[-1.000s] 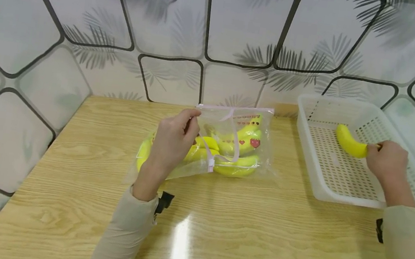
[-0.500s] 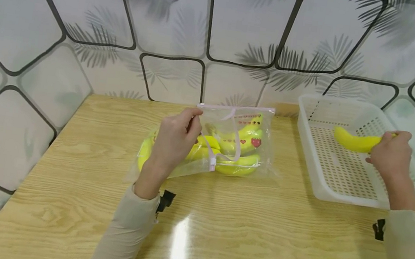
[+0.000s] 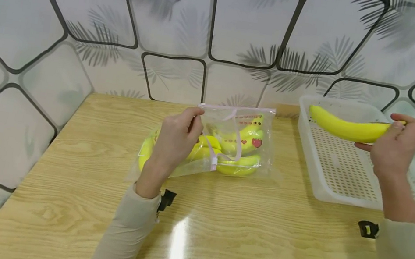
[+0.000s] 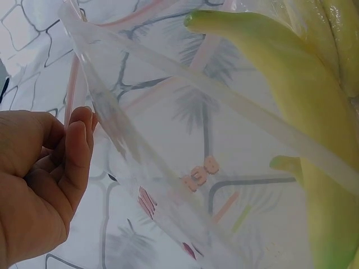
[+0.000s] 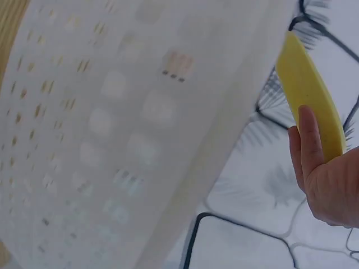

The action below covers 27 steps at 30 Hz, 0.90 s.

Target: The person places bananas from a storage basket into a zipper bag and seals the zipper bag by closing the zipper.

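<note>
My right hand [image 3: 396, 149] grips a yellow banana [image 3: 345, 124] by one end, raised above the white plastic basket [image 3: 319, 187]. In the right wrist view, fingers [image 5: 310, 134] lie along the banana's side. My left hand [image 3: 175, 142] pinches the edge of a clear zip bag [image 3: 209, 114] whose mouth stands open. Several bananas [image 3: 240, 165] lie inside the bag, and hearts are printed on its film. A pink zip strip with a slider [image 3: 214, 162] runs across it. From the left wrist, a greenish-yellow banana [image 4: 314, 95] shows close up behind the bag's film.
The basket has a perforated floor and stands at the right of the wooden table [image 3: 74, 199], against the patterned wall [image 3: 250, 25]. Bare tabletop lies in front of the bag. A black wrist mount [image 3: 368, 229] is by the right sleeve.
My right hand has lifted the banana up from the basket's floor, and the banana now points left above the basket. The left hand keeps its hold on the bag.
</note>
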{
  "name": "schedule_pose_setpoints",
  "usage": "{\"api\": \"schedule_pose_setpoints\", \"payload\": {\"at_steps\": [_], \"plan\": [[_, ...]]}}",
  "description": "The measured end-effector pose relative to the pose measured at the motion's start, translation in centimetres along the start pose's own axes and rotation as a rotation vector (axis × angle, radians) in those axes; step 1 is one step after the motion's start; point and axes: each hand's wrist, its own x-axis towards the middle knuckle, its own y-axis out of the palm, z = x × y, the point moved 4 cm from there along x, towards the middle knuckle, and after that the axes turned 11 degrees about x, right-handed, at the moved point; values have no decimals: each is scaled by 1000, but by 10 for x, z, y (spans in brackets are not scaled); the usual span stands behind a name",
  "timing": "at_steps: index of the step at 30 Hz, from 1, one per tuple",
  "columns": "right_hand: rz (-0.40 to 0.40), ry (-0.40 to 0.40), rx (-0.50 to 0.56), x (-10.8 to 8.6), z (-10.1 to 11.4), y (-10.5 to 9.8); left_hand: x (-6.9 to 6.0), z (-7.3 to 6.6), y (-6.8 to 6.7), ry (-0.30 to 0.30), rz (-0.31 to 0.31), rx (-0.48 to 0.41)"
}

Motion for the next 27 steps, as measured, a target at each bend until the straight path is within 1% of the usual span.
{"api": "schedule_pose_setpoints", "payload": {"at_steps": [3, 6, 11, 14, 16, 18, 19, 22, 24, 27], "plan": [[16, -62, 41, -12, 9, 11, 0, 0, 0, 4, -2, 8], [54, -119, 47, -23, 17, 23, 0, 1, -1, 1, -3, 9], [159, -199, 64, -42, 28, 44, 0, 1, -2, -8, -1, 8], [229, -222, 90, -53, 31, 54, 0, 0, -2, -9, 4, 10], [276, -231, 97, -60, 30, 60, -1, 0, -2, -10, 8, 7], [323, -222, 152, -66, 28, 67, -1, 1, -1, -12, 10, 5], [342, -222, 151, -68, 26, 70, -1, 1, -2, -12, 9, 3], [400, -184, 208, -75, 21, 81, 0, 1, -2, -8, 6, 2], [422, -164, 206, -79, 18, 89, 0, 0, -2, -3, 3, 0], [443, -121, 237, -85, 13, 100, 0, 0, -1, 3, -3, 0]]}}
